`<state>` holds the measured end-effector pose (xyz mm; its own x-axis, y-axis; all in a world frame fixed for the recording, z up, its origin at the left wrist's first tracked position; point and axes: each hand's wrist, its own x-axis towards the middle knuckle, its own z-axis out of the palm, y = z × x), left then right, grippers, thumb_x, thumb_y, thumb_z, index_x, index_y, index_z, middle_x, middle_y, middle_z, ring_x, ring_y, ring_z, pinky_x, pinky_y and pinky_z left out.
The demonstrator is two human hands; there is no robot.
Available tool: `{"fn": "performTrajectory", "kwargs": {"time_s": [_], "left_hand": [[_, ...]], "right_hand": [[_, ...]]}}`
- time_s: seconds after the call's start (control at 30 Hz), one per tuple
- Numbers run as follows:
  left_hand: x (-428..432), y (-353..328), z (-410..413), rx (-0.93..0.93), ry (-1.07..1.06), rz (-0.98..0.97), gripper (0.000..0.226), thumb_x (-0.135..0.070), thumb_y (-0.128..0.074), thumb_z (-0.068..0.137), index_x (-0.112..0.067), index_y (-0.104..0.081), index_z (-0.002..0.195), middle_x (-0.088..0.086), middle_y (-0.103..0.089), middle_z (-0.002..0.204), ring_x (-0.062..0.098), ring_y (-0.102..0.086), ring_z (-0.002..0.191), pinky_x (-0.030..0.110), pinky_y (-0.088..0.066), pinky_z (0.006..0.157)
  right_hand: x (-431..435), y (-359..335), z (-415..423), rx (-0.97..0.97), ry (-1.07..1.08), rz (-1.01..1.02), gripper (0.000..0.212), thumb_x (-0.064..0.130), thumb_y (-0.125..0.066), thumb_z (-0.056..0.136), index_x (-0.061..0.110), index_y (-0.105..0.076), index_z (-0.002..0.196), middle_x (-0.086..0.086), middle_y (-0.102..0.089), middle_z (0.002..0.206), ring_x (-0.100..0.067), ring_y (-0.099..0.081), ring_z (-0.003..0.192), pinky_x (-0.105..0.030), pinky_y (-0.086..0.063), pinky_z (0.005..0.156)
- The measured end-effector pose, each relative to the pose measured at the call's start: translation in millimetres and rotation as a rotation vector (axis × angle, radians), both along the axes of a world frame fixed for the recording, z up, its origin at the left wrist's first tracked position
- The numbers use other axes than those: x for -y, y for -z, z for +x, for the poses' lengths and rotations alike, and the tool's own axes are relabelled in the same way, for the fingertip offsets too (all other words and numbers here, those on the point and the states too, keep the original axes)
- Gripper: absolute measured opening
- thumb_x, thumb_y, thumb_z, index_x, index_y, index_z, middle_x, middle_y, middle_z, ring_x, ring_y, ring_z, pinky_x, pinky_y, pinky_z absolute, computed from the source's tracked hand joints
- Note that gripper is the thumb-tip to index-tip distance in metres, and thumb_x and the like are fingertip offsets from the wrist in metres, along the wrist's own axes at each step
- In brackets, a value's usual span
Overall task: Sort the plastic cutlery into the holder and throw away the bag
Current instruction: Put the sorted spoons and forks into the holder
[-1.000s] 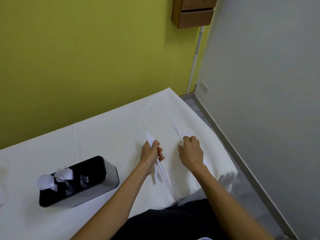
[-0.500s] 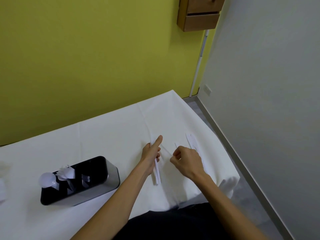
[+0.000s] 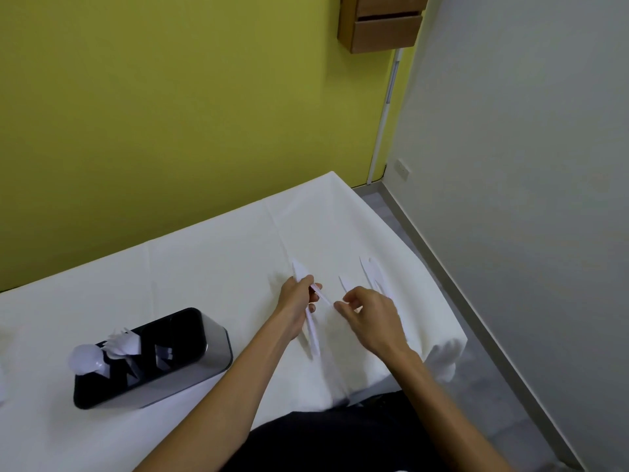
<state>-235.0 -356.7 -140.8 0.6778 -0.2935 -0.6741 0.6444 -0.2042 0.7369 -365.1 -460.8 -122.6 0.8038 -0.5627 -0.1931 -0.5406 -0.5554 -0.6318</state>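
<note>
Between my left hand [image 3: 296,303] and the black holder [image 3: 190,352] at near left, bare white tablecloth [image 3: 211,267] is lying open, giving a clear way across. My own left forearm is slanting over the near edge of that stretch. To the right, loose white cutlery [image 3: 376,277] is lying just beyond my right hand [image 3: 369,316], crowding the table's right edge.

holder [image 3: 190,362]: 1 | spoon [image 3: 85,357]: 1 (in holder) | hands: 2 [image 3: 297,301] [image 3: 369,318]
</note>
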Motion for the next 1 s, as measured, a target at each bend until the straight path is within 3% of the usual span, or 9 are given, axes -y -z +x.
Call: {"fn": "performTrajectory", "kwargs": {"time_s": [0.1, 0.2, 0.3, 0.4, 0.5, 0.67, 0.77, 0.87, 1.0], "left_hand": [[-9.3, 4.4, -0.3, -0.01, -0.028, 0.03, 0.009, -0.016, -0.045, 0.102, -0.016, -0.054, 0.099, 0.003, -0.072, 0.092, 0.017, -0.06, 0.08, 0.031, -0.044, 0.069], [-11.9, 7.4, -2.4, -0.016, -0.072, 0.002, 0.009, -0.016, -0.046, 0.104, -0.014, -0.054, 0.108, 0.004, -0.072, 0.089, 0.018, -0.065, 0.081, 0.032, -0.052, 0.073], [-6.5, 5.2, -5.4, -0.051, -0.086, -0.062, 0.015, -0.019, -0.05, 0.103, -0.012, -0.057, 0.115, 0.006, -0.064, 0.085, 0.02, -0.062, 0.073, 0.035, -0.056, 0.07], [-1.3, -0.1, -10.0, -0.061, -0.011, -0.081, 0.03, -0.034, -0.064, 0.095, -0.014, -0.059, 0.117, 0.005, -0.055, 0.084, 0.019, -0.056, 0.067, 0.034, -0.054, 0.066], [3.0, -2.6, -13.1, 0.008, 0.094, -0.034, 0.042, -0.051, -0.07, 0.087, -0.019, -0.061, 0.113, 0.003, -0.058, 0.086, 0.019, -0.056, 0.067, 0.031, -0.05, 0.06], [5.2, -0.7, -12.7, 0.142, 0.127, 0.055, 0.025, -0.031, -0.06, 0.096, -0.007, -0.061, 0.102, 0.005, -0.059, 0.083, 0.017, -0.046, 0.062, 0.028, -0.042, 0.054], [1.2, 0.4, -8.5, 0.141, 0.088, 0.056, 0.016, -0.026, -0.059, 0.097, -0.01, -0.058, 0.096, 0.003, -0.055, 0.077, 0.016, -0.045, 0.06, 0.027, -0.04, 0.053], [0.5, 2.4, -8.3, 0.147, 0.067, 0.062, 0.015, -0.027, -0.057, 0.098, -0.013, -0.055, 0.095, 0.003, -0.051, 0.072, 0.016, -0.048, 0.059, 0.029, -0.045, 0.057], [5.9, 0.5, -11.7, 0.079, -0.013, -0.007, 0.017, -0.026, -0.058, 0.099, -0.011, -0.054, 0.105, 0.003, -0.047, 0.069, 0.015, -0.05, 0.056, 0.03, -0.052, 0.058]], "right_hand": [[10.5, 6.6, -3.0, -0.251, 0.011, -0.191, 0.034, 0.048, -0.059, 0.095, 0.016, -0.057, 0.107, -0.001, -0.061, 0.1, -0.026, -0.064, 0.09, -0.034, -0.048, 0.071], [5.7, 12.1, -3.7, -0.379, -0.062, -0.226, 0.021, 0.031, -0.055, 0.096, 0.011, -0.052, 0.09, -0.002, -0.056, 0.083, -0.025, -0.058, 0.073, -0.031, -0.039, 0.058], [0.7, 12.2, 0.4, -0.318, -0.043, -0.173, 0.019, 0.02, -0.049, 0.09, 0.01, -0.045, 0.075, -0.001, -0.05, 0.066, -0.02, -0.043, 0.058, -0.031, -0.034, 0.052], [-2.8, 3.3, 4.7, -0.103, -0.03, -0.114, 0.023, 0.028, -0.052, 0.093, 0.013, -0.063, 0.08, 0.001, -0.066, 0.073, -0.019, -0.057, 0.065, -0.036, -0.052, 0.062], [-10.0, -11.1, 7.4, -0.021, -0.133, -0.064, 0.03, 0.04, -0.053, 0.099, 0.021, -0.072, 0.086, 0.003, -0.071, 0.078, -0.015, -0.064, 0.073, -0.034, -0.054, 0.065], [10.1, -9.0, 1.7, 0.001, -0.039, -0.066, 0.025, 0.041, -0.056, 0.099, 0.025, -0.075, 0.099, 0.008, -0.073, 0.096, -0.014, -0.066, 0.089, -0.032, -0.052, 0.071], [37.5, -1.6, -10.1, -0.151, 0.156, -0.149, 0.034, 0.046, -0.061, 0.095, 0.021, -0.062, 0.118, -0.001, -0.062, 0.114, -0.024, -0.064, 0.101, -0.036, -0.049, 0.079], [46.0, 5.4, -15.6, -0.415, 0.147, -0.178, 0.047, 0.047, -0.064, 0.092, 0.012, -0.046, 0.117, -0.006, -0.056, 0.111, -0.03, -0.062, 0.098, -0.036, -0.043, 0.075], [39.0, 9.7, -8.6, -0.424, 0.059, -0.121, 0.017, 0.026, -0.051, 0.096, 0.012, -0.042, 0.096, -0.005, -0.059, 0.091, -0.027, -0.057, 0.078, -0.034, -0.042, 0.068]]}}
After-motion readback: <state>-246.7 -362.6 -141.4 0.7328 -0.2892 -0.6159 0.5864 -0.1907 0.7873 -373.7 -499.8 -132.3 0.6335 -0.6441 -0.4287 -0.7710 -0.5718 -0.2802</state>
